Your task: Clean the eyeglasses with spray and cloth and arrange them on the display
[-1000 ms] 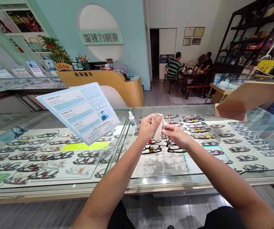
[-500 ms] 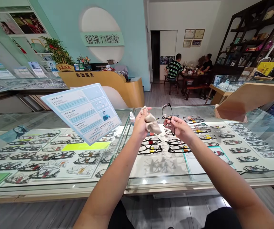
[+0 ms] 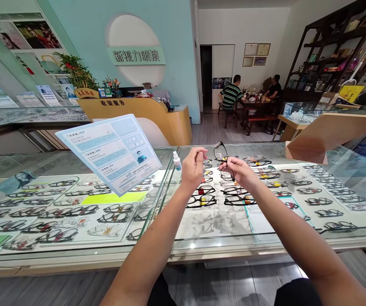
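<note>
My right hand (image 3: 242, 172) pinches a pair of black-framed eyeglasses (image 3: 221, 151) near the middle, one lens rim above the fingers and the other below. The frame is tilted nearly upright over the glass counter. To its left, my left hand (image 3: 194, 166) is closed with its fingers curled, apart from the eyeglasses. What it holds, if anything, is hidden by the back of the hand. A small white bottle (image 3: 177, 161) stands on the counter just left of that hand.
Rows of eyeglasses lie inside the glass display counter (image 3: 183, 248). A pale blue printed sheet (image 3: 109, 153) stands tilted at left, and a wooden panel (image 3: 329, 131) rises at right. Two people sit at a table (image 3: 259, 102) further back.
My left hand has turned, and the beige cloth that showed in it is out of sight. My right hand still holds the eyeglasses, which have tilted slightly.
</note>
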